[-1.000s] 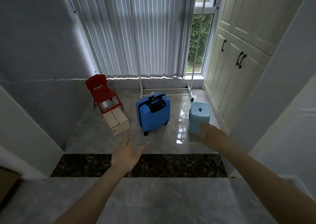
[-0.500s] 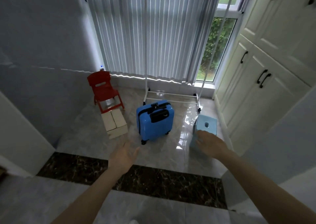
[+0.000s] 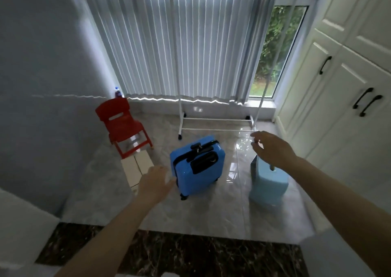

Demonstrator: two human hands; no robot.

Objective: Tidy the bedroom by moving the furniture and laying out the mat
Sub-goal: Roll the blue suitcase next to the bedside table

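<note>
Standing zipped: blue suitcase [image 3: 197, 166], contents hidden; L hand [image 3: 155, 183] & R hand [image 3: 273, 149] fingers apart, holding nothing.

Red chair [image 3: 122, 124], blue suitcase [image 3: 198, 168], pale-blue stool [image 3: 268, 183].

Blue hard-shell suitcase [image 3: 197, 166] upright, centre frame, on glossy tile floor [image 3: 211, 217]. Light blue plastic stool [image 3: 269, 183] to its right; red child's chair [image 3: 122, 126] left of centre, a cardboard box [image 3: 136, 168] just below it. White clothes rack [image 3: 215, 126] before the vertical blinds [image 3: 179, 39]. Left hand [image 3: 154, 183] fingers spread, near the suitcase's left edge. Right hand [image 3: 273, 149] loosely curled above the stool, holding nothing.
</note>
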